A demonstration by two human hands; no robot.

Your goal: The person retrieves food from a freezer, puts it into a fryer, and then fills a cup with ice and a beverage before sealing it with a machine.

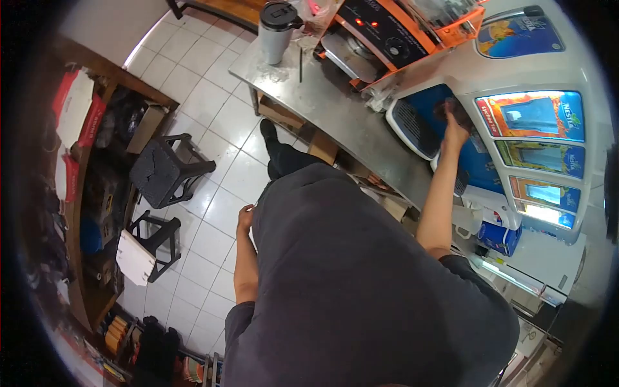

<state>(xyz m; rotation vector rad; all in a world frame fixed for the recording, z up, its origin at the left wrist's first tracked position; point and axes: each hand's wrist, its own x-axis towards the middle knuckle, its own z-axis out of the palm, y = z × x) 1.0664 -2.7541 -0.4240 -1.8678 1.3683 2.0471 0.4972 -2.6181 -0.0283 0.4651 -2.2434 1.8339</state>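
At the drink dispenser (564,71), my right hand (455,131) is stretched out and wrapped round a dark, see-through cup (459,115). The cup is inside the blue recess, over the grey drip tray (416,126); its lower part is hard to make out. Lit drink pictures line the dispenser front beside that hand. My left hand (245,217) hangs low beside my dark clothing, its fingers curled. A tiny pale spot shows at those fingers, too small to identify.
On the steel counter (348,126) stand a lidded grey tumbler (276,39), a thin dark stick and an orange machine (393,39). Black stools (158,174) and a wooden shelf (84,258) are at the left. A blue-and-white container (496,238) stands below the dispenser.
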